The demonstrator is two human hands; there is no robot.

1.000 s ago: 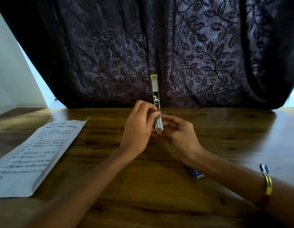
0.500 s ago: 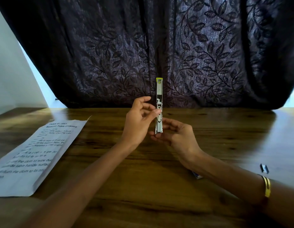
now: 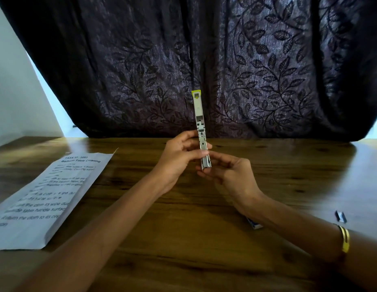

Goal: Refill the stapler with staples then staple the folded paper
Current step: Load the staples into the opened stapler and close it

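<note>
A small stapler (image 3: 199,116) stands swung open and nearly upright above the table, its yellow-edged lid pointing up and its metal staple channel facing me. My left hand (image 3: 179,157) pinches the channel's middle from the left with thumb and fingers. My right hand (image 3: 229,175) cups the stapler's lower end from the right and below. A folded printed paper (image 3: 46,197) lies flat at the left. A short strip of staples (image 3: 340,216) lies on the table at the right. A blue and white staple box (image 3: 254,224) peeks out from under my right forearm.
The wooden table (image 3: 194,239) runs across the whole view. A dark leaf-patterned curtain (image 3: 246,60) hangs right behind its far edge. A pale wall shows at the far left. A yellow bangle (image 3: 344,239) sits on my right wrist.
The open stapler has shifted slightly and stands more upright. My left fingers opened for a moment and have closed again on the channel. The right hand stays under the lower end.
</note>
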